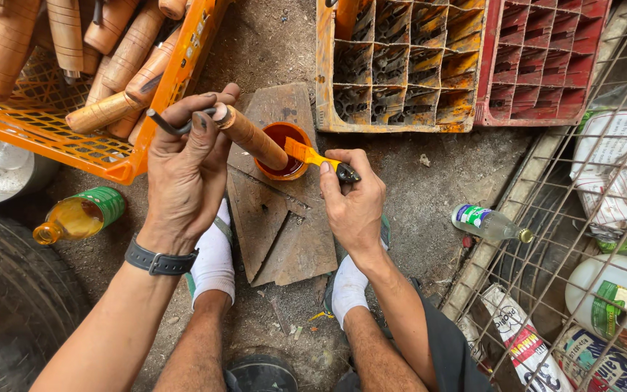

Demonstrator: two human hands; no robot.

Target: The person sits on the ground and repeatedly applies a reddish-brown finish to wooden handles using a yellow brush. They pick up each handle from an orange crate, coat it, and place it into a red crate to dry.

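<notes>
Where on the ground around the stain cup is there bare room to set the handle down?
Bare dirt lies between the wooden boards and the clear bottle, below the orange divider crate. A strip is also free between the basket and that crate. It is crowded near the stain cup, where the left hand holds the handle and the right hand the brush.

Orange, amber and grey across the dusty ground

We see our left hand [186, 178] holding a tan wooden handle [254, 138] with a dark metal hook, and a dark grey watch strap at the wrist; our right hand [353, 207] grips a brush [321, 160] of bright yellow-orange with a black ferrule over a cup [284, 149] of red-brown liquid. The basket [110, 156] is vivid orange lattice, the crates [400, 65] faded orange and red, the bottle [81, 215] amber with a green label, our socks [214, 261] white.
</notes>
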